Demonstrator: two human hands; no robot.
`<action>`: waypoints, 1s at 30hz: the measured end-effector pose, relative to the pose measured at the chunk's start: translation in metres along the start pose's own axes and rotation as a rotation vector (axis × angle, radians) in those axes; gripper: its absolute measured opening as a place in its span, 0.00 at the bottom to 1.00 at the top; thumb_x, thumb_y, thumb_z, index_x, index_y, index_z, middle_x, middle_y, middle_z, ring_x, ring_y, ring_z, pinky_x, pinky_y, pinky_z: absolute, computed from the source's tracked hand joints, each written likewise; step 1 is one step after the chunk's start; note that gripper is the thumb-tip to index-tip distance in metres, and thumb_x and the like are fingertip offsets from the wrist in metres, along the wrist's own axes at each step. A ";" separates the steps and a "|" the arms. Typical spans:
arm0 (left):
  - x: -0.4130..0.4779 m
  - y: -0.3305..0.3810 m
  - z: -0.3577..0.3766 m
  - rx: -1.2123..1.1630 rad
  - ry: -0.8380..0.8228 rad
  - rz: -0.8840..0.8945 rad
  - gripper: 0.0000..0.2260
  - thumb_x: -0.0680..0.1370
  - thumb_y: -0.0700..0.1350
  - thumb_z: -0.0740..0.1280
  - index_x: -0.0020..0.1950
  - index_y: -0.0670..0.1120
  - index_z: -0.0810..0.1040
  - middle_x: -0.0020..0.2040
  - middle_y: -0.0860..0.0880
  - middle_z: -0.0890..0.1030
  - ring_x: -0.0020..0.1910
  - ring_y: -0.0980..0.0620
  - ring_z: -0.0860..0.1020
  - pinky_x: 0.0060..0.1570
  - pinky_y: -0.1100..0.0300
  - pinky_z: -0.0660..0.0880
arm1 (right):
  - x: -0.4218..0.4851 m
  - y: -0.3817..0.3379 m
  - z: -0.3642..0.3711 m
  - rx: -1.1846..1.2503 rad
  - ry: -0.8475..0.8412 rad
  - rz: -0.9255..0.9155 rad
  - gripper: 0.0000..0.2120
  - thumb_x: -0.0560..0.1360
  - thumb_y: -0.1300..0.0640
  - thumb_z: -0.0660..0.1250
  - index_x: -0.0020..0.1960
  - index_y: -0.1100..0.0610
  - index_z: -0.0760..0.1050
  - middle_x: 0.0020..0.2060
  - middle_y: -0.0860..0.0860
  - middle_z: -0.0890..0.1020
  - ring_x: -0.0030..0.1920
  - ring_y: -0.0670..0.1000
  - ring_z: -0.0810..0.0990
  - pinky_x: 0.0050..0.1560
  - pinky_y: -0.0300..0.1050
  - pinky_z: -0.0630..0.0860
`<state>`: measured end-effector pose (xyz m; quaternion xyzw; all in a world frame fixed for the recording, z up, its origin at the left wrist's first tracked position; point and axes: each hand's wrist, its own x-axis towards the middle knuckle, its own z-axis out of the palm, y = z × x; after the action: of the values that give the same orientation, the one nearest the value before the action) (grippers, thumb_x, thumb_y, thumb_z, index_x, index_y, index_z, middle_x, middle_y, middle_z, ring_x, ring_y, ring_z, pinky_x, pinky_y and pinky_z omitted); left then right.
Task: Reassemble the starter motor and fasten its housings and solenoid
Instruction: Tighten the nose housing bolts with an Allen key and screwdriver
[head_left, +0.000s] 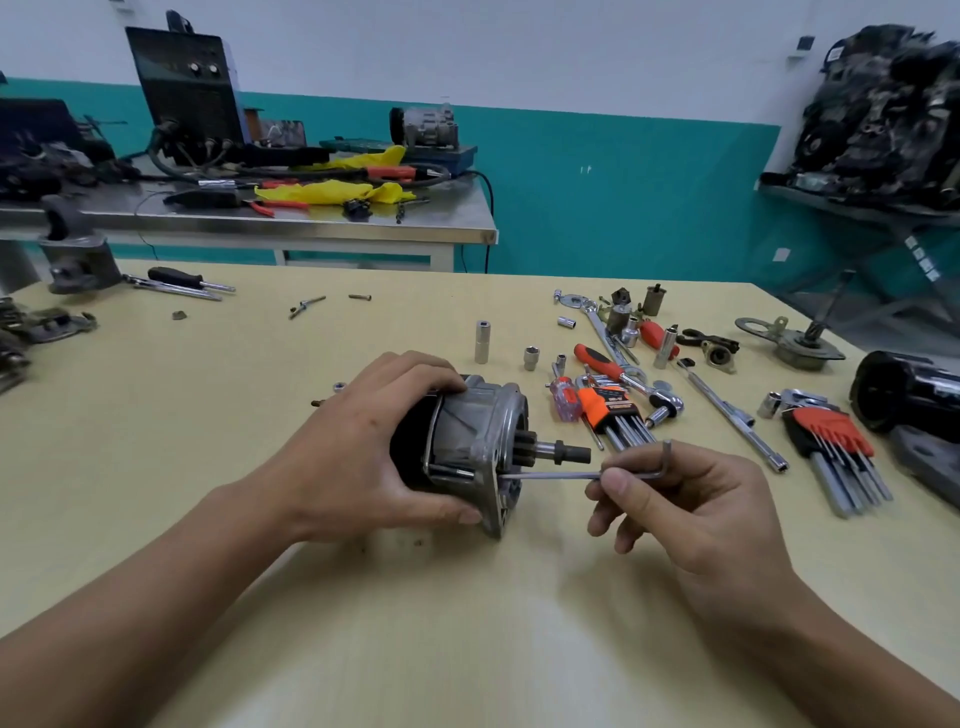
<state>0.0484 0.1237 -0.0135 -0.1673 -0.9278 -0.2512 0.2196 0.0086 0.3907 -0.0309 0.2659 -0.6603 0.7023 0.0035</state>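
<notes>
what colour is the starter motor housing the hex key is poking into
Silver-grey bare metal; the starter motor housing shows best in the head view.

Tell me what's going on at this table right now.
A person is working on a black-and-silver starter motor lying on its side on the pale yellow table. The left hand grips its body. The right hand pinches a silver L-shaped hex key, whose long end is set into the silver end housing just below the pinion shaft. A hex key set in an orange holder and a red-handled chrome ratchet lie to the right.
</notes>
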 end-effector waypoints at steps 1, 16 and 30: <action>0.000 0.000 0.001 0.005 0.009 -0.001 0.39 0.59 0.68 0.77 0.65 0.51 0.74 0.62 0.59 0.73 0.64 0.57 0.72 0.65 0.52 0.73 | 0.000 0.000 0.000 -0.001 -0.002 -0.006 0.05 0.67 0.57 0.71 0.41 0.57 0.84 0.34 0.60 0.85 0.30 0.56 0.84 0.27 0.41 0.77; 0.000 -0.008 0.010 0.381 0.021 -0.001 0.45 0.61 0.82 0.60 0.69 0.55 0.68 0.54 0.54 0.80 0.51 0.49 0.77 0.52 0.53 0.73 | -0.006 -0.004 0.001 -0.040 -0.004 -0.065 0.05 0.67 0.60 0.71 0.42 0.60 0.83 0.33 0.59 0.84 0.30 0.59 0.84 0.27 0.40 0.77; -0.001 -0.015 0.015 0.426 0.107 0.072 0.40 0.67 0.78 0.61 0.69 0.52 0.70 0.53 0.53 0.80 0.48 0.49 0.78 0.48 0.54 0.73 | -0.006 -0.003 0.002 -0.050 -0.037 -0.034 0.05 0.68 0.59 0.71 0.42 0.59 0.84 0.34 0.58 0.85 0.32 0.58 0.85 0.28 0.40 0.78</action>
<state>0.0380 0.1199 -0.0316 -0.1367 -0.9403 -0.0502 0.3076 0.0155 0.3907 -0.0297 0.2896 -0.6729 0.6806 0.0100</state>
